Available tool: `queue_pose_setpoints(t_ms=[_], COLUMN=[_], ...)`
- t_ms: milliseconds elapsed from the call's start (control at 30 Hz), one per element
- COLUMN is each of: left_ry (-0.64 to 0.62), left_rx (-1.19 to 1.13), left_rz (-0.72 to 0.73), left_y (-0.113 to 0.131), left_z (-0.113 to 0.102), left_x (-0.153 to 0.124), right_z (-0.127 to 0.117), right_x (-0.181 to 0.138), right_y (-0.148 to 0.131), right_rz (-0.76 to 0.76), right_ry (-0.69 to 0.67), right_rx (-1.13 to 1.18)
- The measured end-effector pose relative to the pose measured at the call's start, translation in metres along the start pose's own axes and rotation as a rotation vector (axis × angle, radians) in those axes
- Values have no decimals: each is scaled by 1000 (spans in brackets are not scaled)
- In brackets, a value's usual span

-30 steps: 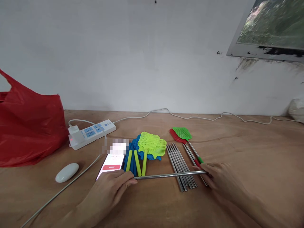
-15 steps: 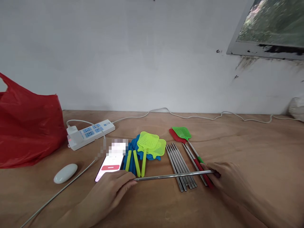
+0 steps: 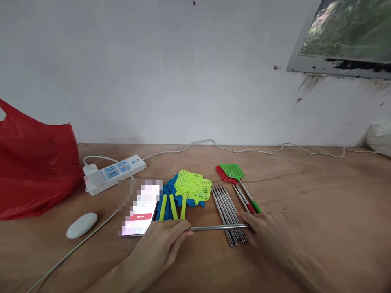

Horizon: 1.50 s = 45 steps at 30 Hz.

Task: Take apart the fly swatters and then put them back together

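Head view — metal rod (image 3: 210, 228) runs left-right, near-level — between both hands (image 3: 163, 240).

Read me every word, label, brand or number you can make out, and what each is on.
None can be read.
Phone: lettering on the red button is too small; the upper screen is pixelated.
Power strip: tiny marks near one end, too small to read.
Held metal rod: no lettering visible.

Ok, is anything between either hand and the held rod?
Nothing visible: the left hand and right hand both grip the held rod directly; the loose metal rods pass behind it in view.
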<state>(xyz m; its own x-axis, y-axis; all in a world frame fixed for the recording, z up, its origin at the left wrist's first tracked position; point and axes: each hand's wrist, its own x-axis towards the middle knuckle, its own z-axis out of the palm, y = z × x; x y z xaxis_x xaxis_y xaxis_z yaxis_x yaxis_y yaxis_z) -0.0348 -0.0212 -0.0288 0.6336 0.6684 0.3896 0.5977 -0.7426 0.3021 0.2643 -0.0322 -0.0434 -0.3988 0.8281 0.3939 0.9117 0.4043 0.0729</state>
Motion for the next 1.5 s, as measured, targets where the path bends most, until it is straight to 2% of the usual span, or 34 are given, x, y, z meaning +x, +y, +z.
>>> queue_pose_setpoints(t_ms=[200, 367, 767, 1100, 1500], left_ry=[-25, -18, -194, -199, -223], left_rx=[-13, -9, 10, 56, 24], left_rz=[36, 14, 8, 29, -101], left_y=[7, 13, 0, 0, 2], left_z=[6, 10, -3, 4, 13], left_x=[8, 13, 4, 7, 5], right_z=[-3, -6, 4, 5, -1], right_x=[15, 23, 17, 18, 22], right_y=[-26, -42, -30, -35, -47], right_rz=[-102, -77, -45, -59, -16], right_ry=[-65, -84, -56, -45, -132], right_rx=[6, -16, 35, -38, -86])
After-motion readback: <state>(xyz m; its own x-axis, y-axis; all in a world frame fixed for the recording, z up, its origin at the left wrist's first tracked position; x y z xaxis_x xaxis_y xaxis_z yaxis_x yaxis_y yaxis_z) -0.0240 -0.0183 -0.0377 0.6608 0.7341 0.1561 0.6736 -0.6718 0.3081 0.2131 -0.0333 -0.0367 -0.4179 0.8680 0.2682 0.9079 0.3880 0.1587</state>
